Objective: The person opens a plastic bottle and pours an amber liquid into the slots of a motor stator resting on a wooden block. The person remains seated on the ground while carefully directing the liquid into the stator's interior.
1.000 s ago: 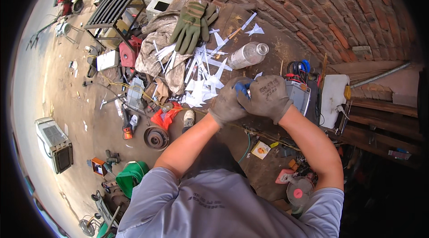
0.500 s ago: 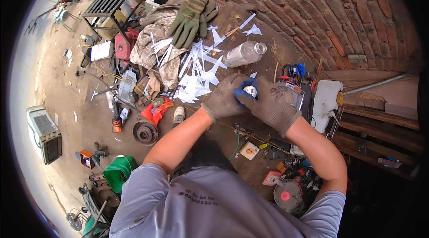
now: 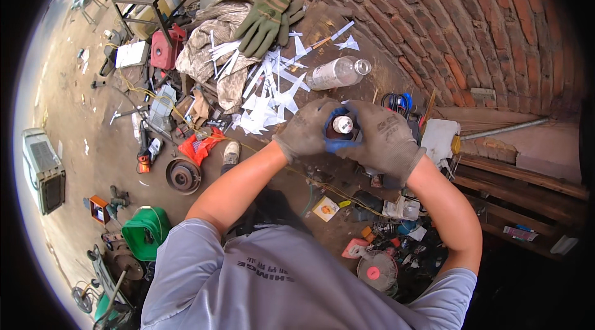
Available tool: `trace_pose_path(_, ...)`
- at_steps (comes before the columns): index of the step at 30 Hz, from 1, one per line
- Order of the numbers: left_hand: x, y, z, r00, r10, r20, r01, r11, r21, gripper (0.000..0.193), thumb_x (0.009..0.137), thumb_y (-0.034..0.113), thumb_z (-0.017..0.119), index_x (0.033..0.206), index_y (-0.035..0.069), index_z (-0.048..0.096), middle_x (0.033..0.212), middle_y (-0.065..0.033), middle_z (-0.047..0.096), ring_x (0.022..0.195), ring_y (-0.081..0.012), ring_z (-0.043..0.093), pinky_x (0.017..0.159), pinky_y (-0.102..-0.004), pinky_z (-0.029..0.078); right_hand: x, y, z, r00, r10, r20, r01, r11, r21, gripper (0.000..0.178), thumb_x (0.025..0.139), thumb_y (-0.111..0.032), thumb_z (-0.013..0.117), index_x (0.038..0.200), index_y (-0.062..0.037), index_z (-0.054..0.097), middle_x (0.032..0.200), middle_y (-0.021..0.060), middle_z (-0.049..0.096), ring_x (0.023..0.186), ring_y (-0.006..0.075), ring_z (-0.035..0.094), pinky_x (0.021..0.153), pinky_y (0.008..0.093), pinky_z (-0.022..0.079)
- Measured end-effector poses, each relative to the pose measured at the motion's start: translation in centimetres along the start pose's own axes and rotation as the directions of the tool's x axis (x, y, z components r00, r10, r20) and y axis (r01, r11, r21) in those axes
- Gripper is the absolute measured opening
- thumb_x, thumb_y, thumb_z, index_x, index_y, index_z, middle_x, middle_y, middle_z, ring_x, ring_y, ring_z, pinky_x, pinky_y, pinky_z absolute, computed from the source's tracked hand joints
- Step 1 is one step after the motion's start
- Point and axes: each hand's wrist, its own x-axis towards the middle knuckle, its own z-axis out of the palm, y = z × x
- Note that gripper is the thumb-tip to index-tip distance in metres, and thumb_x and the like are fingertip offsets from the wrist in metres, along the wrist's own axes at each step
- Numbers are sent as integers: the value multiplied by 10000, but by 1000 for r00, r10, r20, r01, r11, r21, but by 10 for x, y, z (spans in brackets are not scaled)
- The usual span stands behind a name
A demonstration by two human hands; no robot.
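Head view, change at the hands: a second ago the left hand [image 3: 308, 128] and right hand [image 3: 385, 136] were pressed together over a sliver of blue; now they stand further apart, and the round top of a small white-topped item [image 3: 343, 124] shows fully between them.
Change of viewpoint: the surroundings have shifted a little in the picture; the clear bottle [image 3: 338, 73] keeps its place beside the paper scraps [image 3: 269, 104].
Grip: both grey-gloved, blue-palmed hands curl in a ring about the item; whether one or both bear it, I cannot tell.
Item's place: in the gap between the hands, nearer than the bottle; below its white top it is dark and mostly hidden.
Count on the table [image 3: 381, 60]: one bottle, uncapped, neck to the right; two green gloves [image 3: 263, 26], overlapping; white scraps, too many and too tangled to count.
Count on the floor: one green bucket [image 3: 131, 231], one fan [image 3: 377, 271] with a pink centre, one red can [image 3: 164, 50], one shoe [image 3: 231, 153].
Around: a patterned cloth [image 3: 197, 51] under the green gloves, a red-orange bag [image 3: 199, 145], a round metal part [image 3: 183, 176].
In the way: the right hand screens part of the table's right side; a brick wall [image 3: 409, 20] closes off the far side.
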Motion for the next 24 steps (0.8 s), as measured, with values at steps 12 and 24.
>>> trace_pose_path(12, 2, 2, 6, 999, 2, -41, -1, 999, 34, 615, 764, 259, 882, 1275, 28, 629, 1199, -241, 676, 1114, -438, 679, 997, -506, 557, 8, 18, 11, 930, -367, -17, 348, 894, -282, 434, 999, -322, 654, 1229, 44, 612, 1031, 254, 740, 985, 413, 746, 857, 517, 563)
trace_pose_path(24, 3, -4, 5, 995, -88, 47, 88, 996, 4, 622, 761, 292, 884, 1284, 64, 636, 1236, -218, 671, 1164, -423, 661, 1038, -495, 537, 19, -7, -2, 982, -37, 186, 83, 965, -248, 441, 970, -383, 703, 1162, 7, 627, 1142, 252, 730, 1118, 381, 721, 951, 478, 548)
